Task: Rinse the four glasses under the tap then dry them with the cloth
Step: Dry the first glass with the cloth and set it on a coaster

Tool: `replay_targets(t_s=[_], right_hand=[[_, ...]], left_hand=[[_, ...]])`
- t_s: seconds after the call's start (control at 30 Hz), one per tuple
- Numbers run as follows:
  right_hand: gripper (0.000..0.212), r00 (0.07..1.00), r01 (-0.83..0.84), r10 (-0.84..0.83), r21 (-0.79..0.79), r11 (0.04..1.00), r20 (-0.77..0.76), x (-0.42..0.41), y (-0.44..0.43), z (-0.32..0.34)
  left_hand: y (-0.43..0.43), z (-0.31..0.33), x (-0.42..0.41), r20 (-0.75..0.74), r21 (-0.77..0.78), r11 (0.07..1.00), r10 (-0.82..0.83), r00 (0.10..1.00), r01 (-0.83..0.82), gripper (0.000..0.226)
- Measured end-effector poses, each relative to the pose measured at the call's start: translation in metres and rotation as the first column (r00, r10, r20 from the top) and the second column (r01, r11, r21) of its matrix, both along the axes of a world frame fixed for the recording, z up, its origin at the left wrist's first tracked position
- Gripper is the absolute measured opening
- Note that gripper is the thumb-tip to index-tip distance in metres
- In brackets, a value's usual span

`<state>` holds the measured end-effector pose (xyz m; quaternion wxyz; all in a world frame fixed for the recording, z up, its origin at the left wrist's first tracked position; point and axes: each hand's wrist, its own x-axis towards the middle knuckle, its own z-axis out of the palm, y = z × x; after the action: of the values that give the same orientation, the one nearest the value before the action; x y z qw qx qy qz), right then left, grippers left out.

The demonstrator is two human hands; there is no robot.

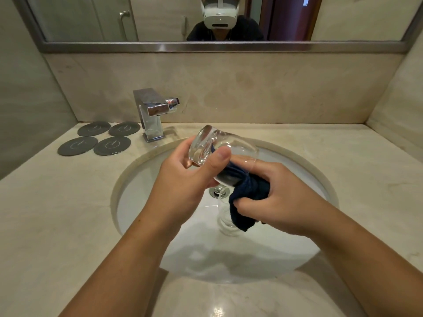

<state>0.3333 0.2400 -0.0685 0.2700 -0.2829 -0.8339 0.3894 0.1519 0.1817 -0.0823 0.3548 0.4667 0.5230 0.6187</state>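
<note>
Left hand (183,179) clasped round a tilted glass (235,144) — right hand (286,197) gripping the dark cloth (249,191) pushed into it.

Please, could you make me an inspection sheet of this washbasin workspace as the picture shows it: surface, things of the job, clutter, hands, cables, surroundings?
Surface: beige stone countertop with a white round basin set in it; no water stream seen at the tap.
Job's things: one clear glass held tilted over the basin, the dark blue cloth pushed into its mouth; a second glass in the basin below the cloth; the other two not in view.
Clutter: four grey round coasters left of the tap.
Hands: left hand grips the glass near its base; right hand grips the cloth.
Cables: nothing seen.
Surroundings: mirror above a stone backsplash; walls on both sides.
</note>
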Motion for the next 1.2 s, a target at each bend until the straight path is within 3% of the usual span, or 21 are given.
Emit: replay_targets(t_s=[0.23, 0.5, 0.67, 0.73, 0.9, 1.03, 1.2], right_hand=[[0.063, 0.988, -0.126, 0.075, -0.421, 0.898, -0.137, 0.002, -0.001, 0.005], [0.043, 0.919, -0.334, 0.076, -0.665, 0.668, -0.386, 0.005, -0.001, 0.005], [0.075, 0.896, -0.382, 0.022, -0.745, 0.547, -0.443, 0.009, 0.002, 0.001], [0.073, 0.919, -0.322, 0.003, -0.744, 0.586, -0.395, 0.008, 0.001, 0.001], [0.022, 0.947, -0.159, -0.105, -0.726, 0.669, -0.304, 0.001, -0.002, 0.003], [0.02, 0.924, -0.109, -0.191, -0.707, 0.699, -0.33, -0.004, -0.006, 0.001], [0.031, 0.941, 0.149, -0.233, -0.32, 0.936, -0.245, -0.007, -0.008, -0.003]], left_hand=[[0.0, -0.001, -0.003, -0.136, -0.014, 0.999, -0.032, 0.99, 0.031, 0.047], [-0.001, -0.002, -0.008, -0.174, -0.028, 0.995, -0.102, 0.979, 0.098, 0.089], [0.0, -0.003, -0.01, -0.153, -0.034, 0.986, -0.167, 0.974, 0.164, 0.091], [0.002, -0.006, -0.011, -0.148, -0.06, 0.979, -0.204, 0.968, 0.197, 0.091], [0.003, -0.009, -0.011, -0.008, -0.095, 0.967, -0.239, 0.971, 0.237, 0.114], [0.004, -0.005, -0.01, -0.018, -0.141, 0.983, -0.123, 0.992, 0.119, 0.12], [0.006, -0.008, -0.003, 0.098, -0.081, 0.985, -0.147, 0.984, 0.155, 0.101]])
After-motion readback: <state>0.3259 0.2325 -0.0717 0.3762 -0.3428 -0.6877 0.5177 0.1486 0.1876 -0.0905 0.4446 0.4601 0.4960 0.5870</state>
